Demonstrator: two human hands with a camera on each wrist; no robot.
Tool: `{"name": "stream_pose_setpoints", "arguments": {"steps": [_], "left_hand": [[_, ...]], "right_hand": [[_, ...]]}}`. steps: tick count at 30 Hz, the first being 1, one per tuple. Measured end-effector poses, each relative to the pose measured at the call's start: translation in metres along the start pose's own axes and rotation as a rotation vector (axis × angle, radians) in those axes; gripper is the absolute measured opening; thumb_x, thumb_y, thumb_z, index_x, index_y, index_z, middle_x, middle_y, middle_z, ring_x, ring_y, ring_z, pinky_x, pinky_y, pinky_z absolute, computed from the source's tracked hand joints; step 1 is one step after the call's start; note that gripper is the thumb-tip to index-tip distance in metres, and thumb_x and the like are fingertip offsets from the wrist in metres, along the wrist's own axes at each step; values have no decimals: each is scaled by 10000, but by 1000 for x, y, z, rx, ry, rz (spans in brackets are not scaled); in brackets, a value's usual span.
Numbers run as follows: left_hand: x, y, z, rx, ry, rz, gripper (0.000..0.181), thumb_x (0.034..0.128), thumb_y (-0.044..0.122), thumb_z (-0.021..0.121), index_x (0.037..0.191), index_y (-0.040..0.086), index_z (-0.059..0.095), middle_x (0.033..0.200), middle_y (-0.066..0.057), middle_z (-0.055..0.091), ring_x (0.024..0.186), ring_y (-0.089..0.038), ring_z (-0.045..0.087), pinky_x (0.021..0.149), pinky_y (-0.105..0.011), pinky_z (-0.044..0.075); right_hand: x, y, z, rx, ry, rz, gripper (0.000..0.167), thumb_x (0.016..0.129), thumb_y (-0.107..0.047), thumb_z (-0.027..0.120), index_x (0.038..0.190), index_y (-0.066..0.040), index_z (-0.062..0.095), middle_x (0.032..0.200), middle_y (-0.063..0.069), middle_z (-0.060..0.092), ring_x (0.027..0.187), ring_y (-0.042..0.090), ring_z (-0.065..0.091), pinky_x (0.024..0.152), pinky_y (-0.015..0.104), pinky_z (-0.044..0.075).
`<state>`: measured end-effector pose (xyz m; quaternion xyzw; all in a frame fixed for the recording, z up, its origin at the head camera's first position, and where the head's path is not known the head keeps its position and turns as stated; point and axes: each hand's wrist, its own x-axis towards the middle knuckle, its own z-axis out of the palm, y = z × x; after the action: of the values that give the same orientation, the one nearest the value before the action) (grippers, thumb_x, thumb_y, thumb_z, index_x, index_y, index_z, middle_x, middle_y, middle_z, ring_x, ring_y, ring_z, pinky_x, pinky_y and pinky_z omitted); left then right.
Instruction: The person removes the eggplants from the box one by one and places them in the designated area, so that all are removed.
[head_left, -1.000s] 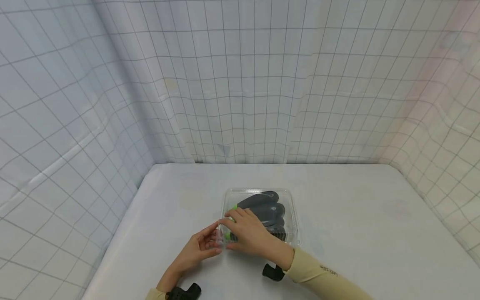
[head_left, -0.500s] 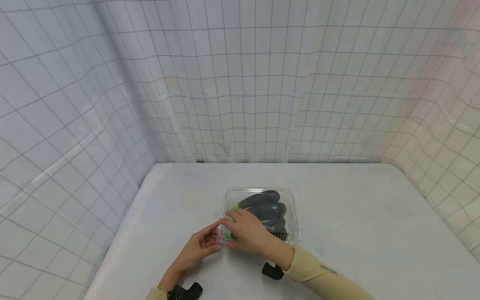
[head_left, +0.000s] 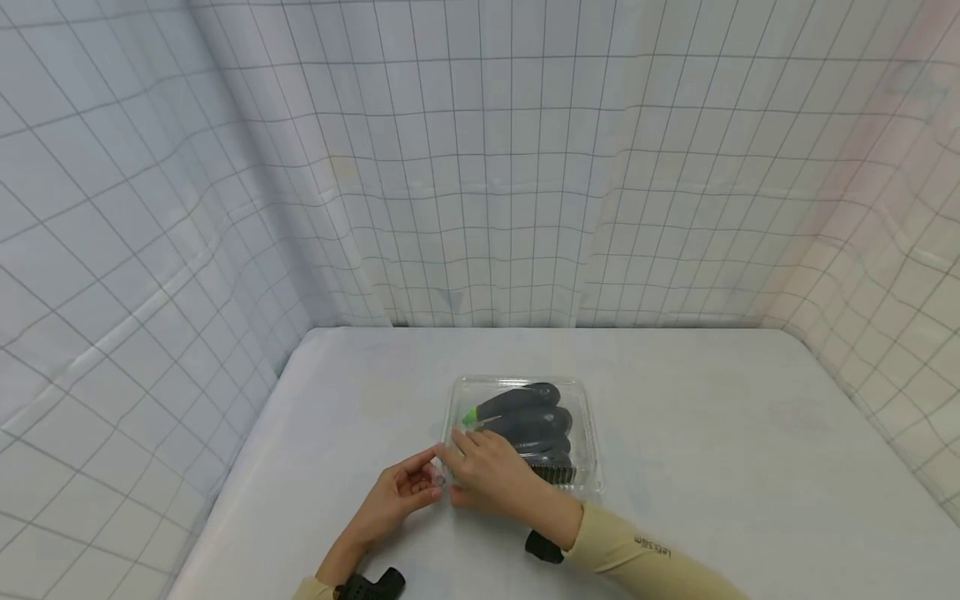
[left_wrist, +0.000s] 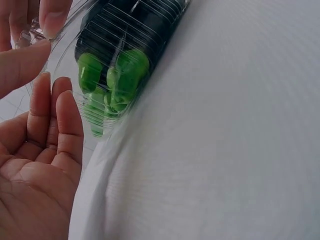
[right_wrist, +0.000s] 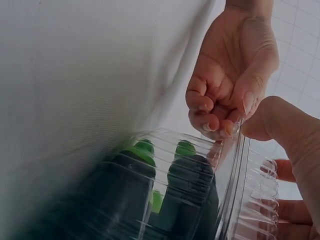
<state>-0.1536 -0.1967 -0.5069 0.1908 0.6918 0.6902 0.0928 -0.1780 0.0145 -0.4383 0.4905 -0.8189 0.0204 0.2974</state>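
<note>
On my feed the right hand [head_left: 495,475] grips the corner region of a clear container [head_left: 583,429], thumb against the rim and fingers over the lid, while the left hand [head_left: 386,504] has its fingertips at that same corner, just beside the right thumb; whether they pinch the plastic I cannot tell from here. I see the container on the white table [head_left: 720,433], partly under the right hand, its dark eggplants [head_left: 528,422] lying with green stems [left_wrist: 131,70] toward the left hand.
</note>
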Motion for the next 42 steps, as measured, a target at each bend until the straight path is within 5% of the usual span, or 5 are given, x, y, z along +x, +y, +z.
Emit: {"name": "stream_pose_setpoints", "arguments": {"steps": [7, 13, 27, 35, 42], "left_hand": [[-1, 0, 0, -63, -30, 11, 657, 877, 3, 653, 1396, -166, 288, 1051, -95, 516, 889, -93, 550, 760, -201, 484], [-1, 1, 0, -104, -60, 43, 667, 878, -39, 626, 1384, -210, 228, 1066, -59, 547, 935, -91, 574, 797, -212, 483], [-2, 6, 0, -82, -3, -49, 651, 898, -4, 613, 1394, -194, 237, 1114, -66, 579, 1009, -90, 586, 845, -224, 471], [-2, 1, -2, -91, -39, 3, 610, 915, -25, 579, 1388, -201, 237, 1176, -26, 585, 1041, -91, 581, 847, -230, 473], [-2, -1, -1, -84, 13, -36, 561, 906, -19, 590, 1348, -214, 303, 1098, -23, 616, 984, -96, 608, 818, -234, 486]], "right_hand": [[0, -4, 11, -106, 122, -38, 235, 750, -407, 705, 885, -216, 685, 1116, 54, 617, 638, 125, 578, 528, 218, 452], [4, -9, 14, -202, 146, -28, 251, 802, -421, 648, 870, -184, 698, 1029, 47, 638, 617, 133, 566, 509, 233, 432], [5, -17, 15, -237, 99, -73, 113, 827, -296, 637, 877, -205, 683, 955, 51, 594, 758, 296, 679, 624, 308, 538], [4, -20, 12, -258, 61, -86, 82, 878, -245, 635, 915, -183, 674, 960, 35, 597, 820, 294, 684, 672, 311, 540], [3, -21, 9, -252, -3, -98, 103, 916, -215, 608, 969, -177, 687, 963, 13, 581, 887, 296, 674, 658, 290, 534]]}}
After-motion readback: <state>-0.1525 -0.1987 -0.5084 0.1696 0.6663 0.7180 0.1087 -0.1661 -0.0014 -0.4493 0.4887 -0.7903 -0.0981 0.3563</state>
